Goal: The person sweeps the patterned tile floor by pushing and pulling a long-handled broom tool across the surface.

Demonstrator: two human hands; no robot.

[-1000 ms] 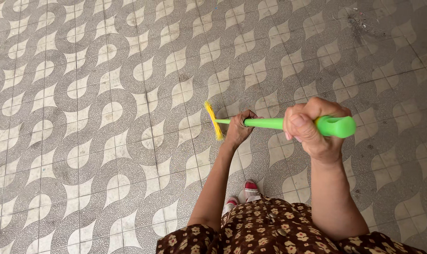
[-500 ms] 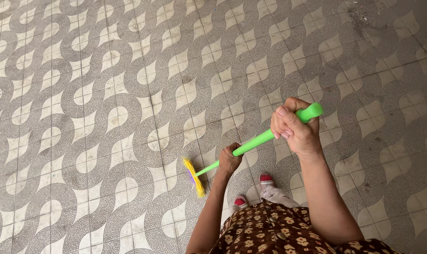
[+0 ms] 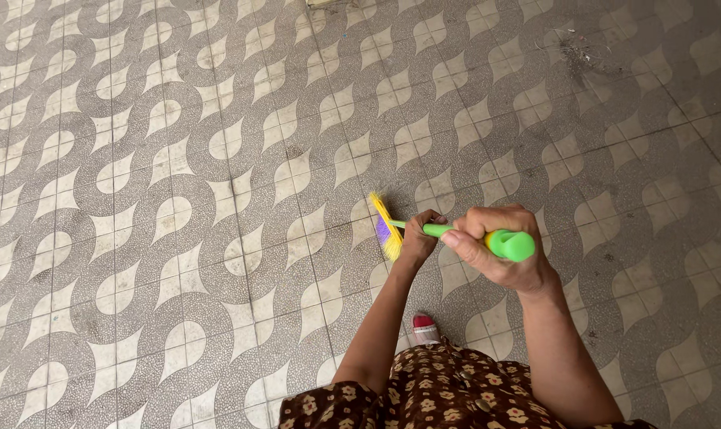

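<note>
Broom (image 3: 456,233) with green handle was held in both your hands. Left hand (image 3: 418,238) had fingers curled tight around the lower shaft; right hand (image 3: 495,250) had fingers wrapped around the top end. Yellow bristles (image 3: 385,226) sat low over the patterned tile floor (image 3: 178,199); contact unclear.

We see only floor (image 3: 178,238): grey speckled tiles with a repeating cream leaf pattern. Light is soft and even. A patch of dust (image 3: 583,56) lies top right.
</note>
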